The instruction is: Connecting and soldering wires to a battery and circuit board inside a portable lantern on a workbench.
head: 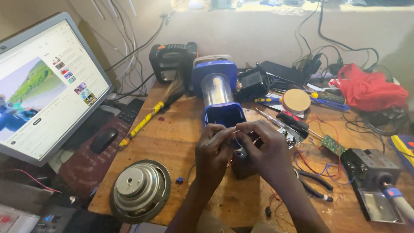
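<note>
My left hand (212,149) and my right hand (264,149) meet over the wooden table (172,142), fingertips pinching thin wires (236,139) between them. Just beyond the fingers lies a blue lantern (217,92) with a clear middle tube, its open blue base facing my hands. A small dark block (240,166) sits under my hands, mostly hidden. What the wires join to is covered by my fingers.
A monitor (41,82), mouse (102,140) and keyboard stand at the left. A loose speaker (140,190) rests at the near left edge. Screwdrivers (293,121), a green circuit board (333,144), pliers (317,183), a soldering station (373,170) and a red cloth (368,90) crowd the right.
</note>
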